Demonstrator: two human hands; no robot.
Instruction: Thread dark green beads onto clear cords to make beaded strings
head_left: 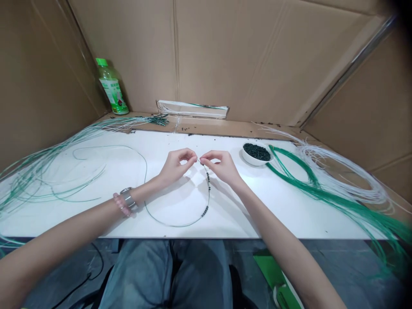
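Note:
My left hand [179, 164] and my right hand [220, 165] meet fingertip to fingertip above the white table. Each is pinched closed at the end of a thin green cord [180, 226], which loops down from the fingers and curves away to the left. Small dark beads [205, 210] sit on the cord in short groups along its right side. Between my right fingertips there may be a bead, too small to make out. A white bowl [252, 160] full of dark green beads [257, 151] stands to the right of my right hand.
Bundles of green cord [309, 189] and white cord [350, 171] lie at the right. More green strands [41, 159] spread over the left side. A green-capped bottle [112, 91] stands at the back left against the cardboard wall [219, 56]. Loose beads dot the back edge.

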